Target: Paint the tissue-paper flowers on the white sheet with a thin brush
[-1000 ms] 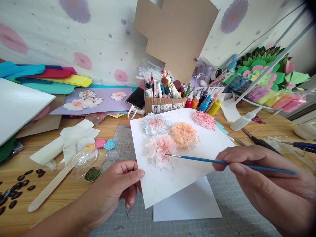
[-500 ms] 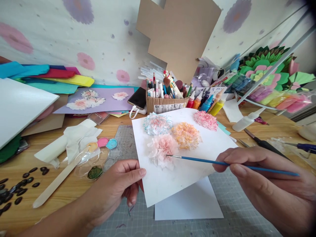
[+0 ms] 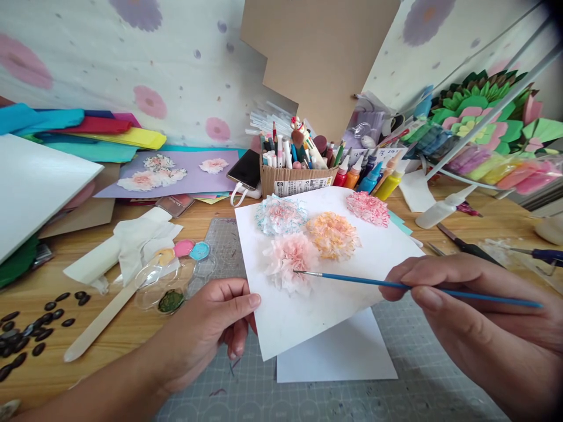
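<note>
My left hand point(image 3: 211, 328) pinches the lower left edge of a white sheet point(image 3: 325, 299) and lifts it off the cutting mat point(image 3: 352, 398). Several tissue paper flowers sit on the sheet: a pale pink one point(image 3: 288, 258), an orange one point(image 3: 333, 234), a blue-edged one point(image 3: 280, 214) and a pink one point(image 3: 367, 208). My right hand point(image 3: 475, 328) is closed on a thin blue paintbrush point(image 3: 417, 287). Its tip touches the lower edge of the pale pink flower.
A second white sheet point(image 3: 338, 354) lies under the held one. A clear paint palette point(image 3: 176, 275), a wooden stick point(image 3: 99, 322), crumpled tissue point(image 3: 127, 246) and dark seeds point(image 3: 26, 346) lie left. A cardboard pen box point(image 3: 294, 176), paint bottles point(image 3: 367, 176), a glue bottle point(image 3: 442, 208) and scissors point(image 3: 466, 246) stand behind.
The view has shifted slightly; the sheet and flowers sit a little higher in it. The brush tip stays at the lower edge of the pale pink flower. Both grips are unchanged.
</note>
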`<action>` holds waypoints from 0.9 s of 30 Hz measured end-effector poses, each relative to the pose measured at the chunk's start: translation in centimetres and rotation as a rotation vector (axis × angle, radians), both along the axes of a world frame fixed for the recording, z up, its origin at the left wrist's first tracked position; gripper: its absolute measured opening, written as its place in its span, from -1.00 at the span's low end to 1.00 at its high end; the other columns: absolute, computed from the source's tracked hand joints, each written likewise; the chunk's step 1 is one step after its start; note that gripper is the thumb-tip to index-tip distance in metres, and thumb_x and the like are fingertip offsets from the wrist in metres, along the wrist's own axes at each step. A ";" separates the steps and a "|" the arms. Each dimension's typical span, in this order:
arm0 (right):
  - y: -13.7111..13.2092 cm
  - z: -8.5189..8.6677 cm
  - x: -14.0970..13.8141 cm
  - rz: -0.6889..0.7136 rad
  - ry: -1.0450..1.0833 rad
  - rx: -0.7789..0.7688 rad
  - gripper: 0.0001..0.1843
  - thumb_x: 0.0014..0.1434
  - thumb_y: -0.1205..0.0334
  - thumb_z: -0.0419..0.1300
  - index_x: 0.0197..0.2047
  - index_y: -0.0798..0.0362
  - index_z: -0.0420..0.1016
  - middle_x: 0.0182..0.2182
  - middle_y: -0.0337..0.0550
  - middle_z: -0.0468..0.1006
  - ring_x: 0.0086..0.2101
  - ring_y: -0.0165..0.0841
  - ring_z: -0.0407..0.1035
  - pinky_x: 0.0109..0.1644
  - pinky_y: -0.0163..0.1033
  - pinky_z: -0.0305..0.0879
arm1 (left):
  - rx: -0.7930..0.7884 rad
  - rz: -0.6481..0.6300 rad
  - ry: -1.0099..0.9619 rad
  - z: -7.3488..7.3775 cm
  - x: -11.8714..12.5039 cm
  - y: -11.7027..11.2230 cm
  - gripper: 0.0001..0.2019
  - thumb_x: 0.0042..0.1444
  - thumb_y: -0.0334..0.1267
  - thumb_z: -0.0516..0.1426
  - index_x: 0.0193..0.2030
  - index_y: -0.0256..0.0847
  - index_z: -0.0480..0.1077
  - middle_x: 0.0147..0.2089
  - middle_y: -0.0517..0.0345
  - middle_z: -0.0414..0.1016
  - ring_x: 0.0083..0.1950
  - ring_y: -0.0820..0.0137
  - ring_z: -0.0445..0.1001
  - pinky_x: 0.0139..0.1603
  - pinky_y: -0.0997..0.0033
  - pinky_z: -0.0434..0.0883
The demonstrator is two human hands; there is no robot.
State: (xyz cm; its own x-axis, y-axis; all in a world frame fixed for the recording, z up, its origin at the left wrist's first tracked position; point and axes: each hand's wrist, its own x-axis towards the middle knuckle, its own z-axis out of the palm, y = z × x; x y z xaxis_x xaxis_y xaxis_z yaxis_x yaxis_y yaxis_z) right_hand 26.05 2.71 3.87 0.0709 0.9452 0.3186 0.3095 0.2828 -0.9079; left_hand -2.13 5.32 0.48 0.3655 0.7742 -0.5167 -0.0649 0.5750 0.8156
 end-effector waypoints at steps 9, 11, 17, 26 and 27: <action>0.1 0.4 -0.8 -0.018 -0.069 0.064 -0.92 0.12 0.10 0.31 -0.29 -0.15 0.56 -0.34 -0.31 0.58 -0.33 -0.48 0.49 -0.31 -0.59 0.42 | -0.002 0.012 -0.004 -0.2 -0.2 -0.2 -0.71 0.03 -0.07 0.29 -0.46 -0.28 0.44 -0.61 0.29 0.33 -0.68 0.61 0.23 -0.69 0.65 0.19; -0.2 0.5 -1.1 -0.065 -0.036 0.026 -0.92 0.12 0.08 0.32 -0.30 -0.18 0.55 -0.32 -0.31 0.57 -0.28 -0.46 0.48 -0.28 -0.55 0.42 | -0.004 0.008 -0.002 -0.2 -0.2 -0.2 -0.72 0.05 -0.08 0.28 -0.44 -0.28 0.45 -0.60 0.28 0.35 -0.68 0.61 0.24 -0.68 0.65 0.20; -0.4 0.8 -1.1 -0.048 -0.130 0.033 -0.91 0.13 0.05 0.30 -0.33 -0.16 0.55 -0.35 -0.28 0.57 -0.29 -0.41 0.48 -0.33 -0.50 0.42 | -0.003 0.010 0.017 0.1 0.1 -0.1 -0.72 0.00 -0.09 0.31 -0.46 -0.28 0.44 -0.61 0.28 0.33 -0.68 0.60 0.21 -0.68 0.63 0.18; -0.3 0.5 -0.4 -0.070 -0.062 -0.006 -0.88 0.11 0.05 0.32 -0.28 -0.15 0.57 -0.34 -0.25 0.58 -0.33 -0.43 0.49 -0.32 -0.52 0.42 | -0.010 0.008 -0.004 -0.1 -0.2 0.0 -0.71 0.04 -0.06 0.30 -0.45 -0.27 0.45 -0.60 0.27 0.35 -0.68 0.61 0.23 -0.68 0.64 0.19; -0.3 0.5 -0.3 -0.044 -0.086 0.015 -0.90 0.12 0.07 0.31 -0.28 -0.15 0.57 -0.33 -0.26 0.58 -0.34 -0.44 0.49 -0.34 -0.53 0.42 | -0.007 0.002 -0.006 -0.2 -0.2 0.0 -0.70 0.04 -0.06 0.29 -0.45 -0.28 0.45 -0.60 0.27 0.35 -0.67 0.61 0.24 -0.67 0.65 0.19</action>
